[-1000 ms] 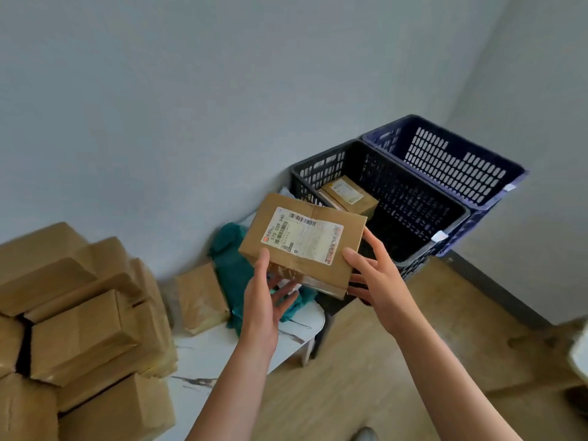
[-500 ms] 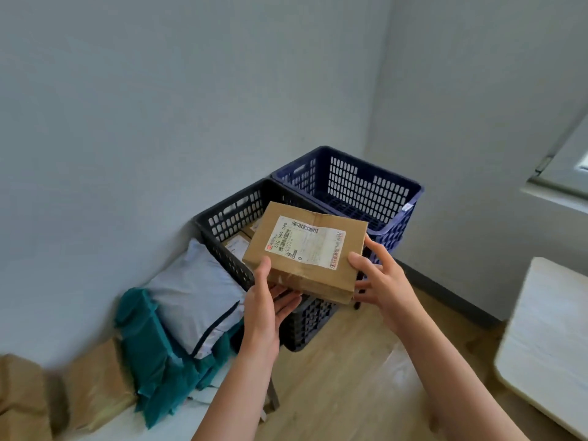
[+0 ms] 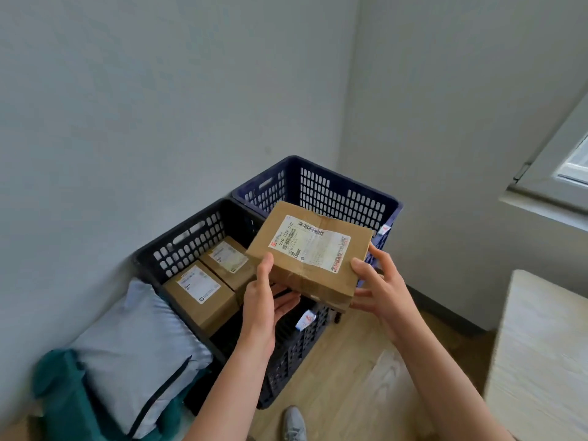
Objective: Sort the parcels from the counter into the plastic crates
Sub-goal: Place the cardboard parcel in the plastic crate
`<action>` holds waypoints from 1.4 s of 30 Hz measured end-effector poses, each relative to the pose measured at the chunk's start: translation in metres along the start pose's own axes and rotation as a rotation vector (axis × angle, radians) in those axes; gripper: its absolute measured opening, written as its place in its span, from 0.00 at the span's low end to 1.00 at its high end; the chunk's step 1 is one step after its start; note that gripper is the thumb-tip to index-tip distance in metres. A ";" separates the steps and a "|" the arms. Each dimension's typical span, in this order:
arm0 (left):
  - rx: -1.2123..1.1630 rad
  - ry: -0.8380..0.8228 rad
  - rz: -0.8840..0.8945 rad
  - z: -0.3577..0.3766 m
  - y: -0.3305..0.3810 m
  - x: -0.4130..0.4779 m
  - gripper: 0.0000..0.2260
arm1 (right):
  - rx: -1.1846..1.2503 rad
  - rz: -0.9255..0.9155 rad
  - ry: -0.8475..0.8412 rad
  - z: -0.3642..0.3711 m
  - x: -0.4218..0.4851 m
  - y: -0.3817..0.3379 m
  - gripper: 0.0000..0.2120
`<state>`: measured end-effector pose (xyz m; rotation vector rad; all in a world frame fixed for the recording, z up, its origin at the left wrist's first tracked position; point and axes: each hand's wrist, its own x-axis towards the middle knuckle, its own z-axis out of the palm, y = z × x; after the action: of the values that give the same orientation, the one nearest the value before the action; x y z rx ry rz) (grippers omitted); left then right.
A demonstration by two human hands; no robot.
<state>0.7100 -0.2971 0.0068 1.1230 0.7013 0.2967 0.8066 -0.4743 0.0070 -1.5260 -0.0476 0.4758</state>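
Parcel (image 3: 308,253): flat brown cardboard box, held in the air in both hands, tilted, label side up. It sits over the far right corner of the black crate (image 3: 191,237) and covers part of the near wall of the blue crate (image 3: 334,192).

Left grip (image 3: 261,307): thumb on the top face at the near left corner, fingers spread underneath. Right grip (image 3: 378,291): thumb on the near right corner, fingers curled round the right edge. Both are clamped on the box.

Around it:
- The two crates stand side by side in the wall corner, touching.
- The black crate holds two smaller boxes, one nearer (image 3: 200,294) and one behind it (image 3: 227,259), touching, each with a white label on top.
- A grey poly mailer (image 3: 136,338) leans against the black crate's left wall, on top of a teal bag (image 3: 63,386).
- A pale wood-grain surface (image 3: 541,361) is on the right and a window frame (image 3: 572,160) above it.
- A grey shoe (image 3: 294,421) is on the wooden floor (image 3: 334,377) below.
- In the way: only the held parcel and the left wrist, which hide the black crate's right half.

Writing:
- The parcel label is white and wrinkled, with a barcode along the top, "520 009 040" in large digits, a red mark at one corner and a red strip along the right edge. The rest is too small to read.
- The labels on the boxes in the crate are unreadable.
- A small white tag (image 3: 305,319) is on the black crate's front and another (image 3: 385,230) on the blue crate's corner. Neither is legible.
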 end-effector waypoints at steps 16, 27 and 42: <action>1.052 -0.113 0.293 0.043 0.031 0.267 0.26 | 0.185 0.194 0.068 0.015 0.251 -0.028 0.35; 1.401 0.054 0.242 0.035 -0.017 0.307 0.31 | 0.059 0.522 -0.115 0.054 0.401 0.051 0.46; 1.525 0.295 0.344 0.071 -0.003 0.325 0.24 | -1.048 0.254 -0.658 0.085 0.475 0.109 0.46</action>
<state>1.0000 -0.1707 -0.0963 2.7046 1.0015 0.1833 1.1819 -0.2418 -0.2170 -2.3273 -0.7145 1.2750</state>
